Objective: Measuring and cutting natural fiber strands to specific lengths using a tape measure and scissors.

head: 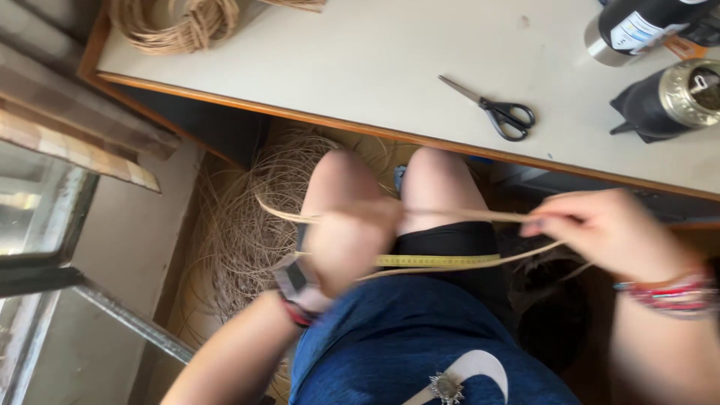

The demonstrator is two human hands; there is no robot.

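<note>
The person sits at a pale, wood-edged work table [360,52] with bare knees under its front edge, and both hands work over the lap. The left hand [349,244] is blurred by motion; its fingers look curled in around a thin, tan, flat strip of cane [465,215], though the blur hides exactly how they close. The right hand [607,229] is clearer, with thumb and forefinger pinched shut on the same strip, which runs nearly level from one hand to the other above the thighs. A second length of the strip sags lower, curving from the right hand down toward the lap. Just beneath it a yellow measuring tape [439,261] lies flat across the black shorts, reaching from beside the left hand toward the right thigh. The left wrist wears a grey-strapped watch [294,279] and a red band; the right wrist carries a stack of red and multicoloured bracelets [675,292]. On the floor to the left of the knees sits a loose tangle of pale cane strands [247,225]. On the table, a pair of black-handled scissors [496,109] lies closed, well apart from both hands. At the far left corner of the table rests a coiled bundle of tan cane [176,22], and at the far right corner stand a dark cylindrical can with a white label [637,26] and a black container with a brass-coloured top [671,97].
</note>
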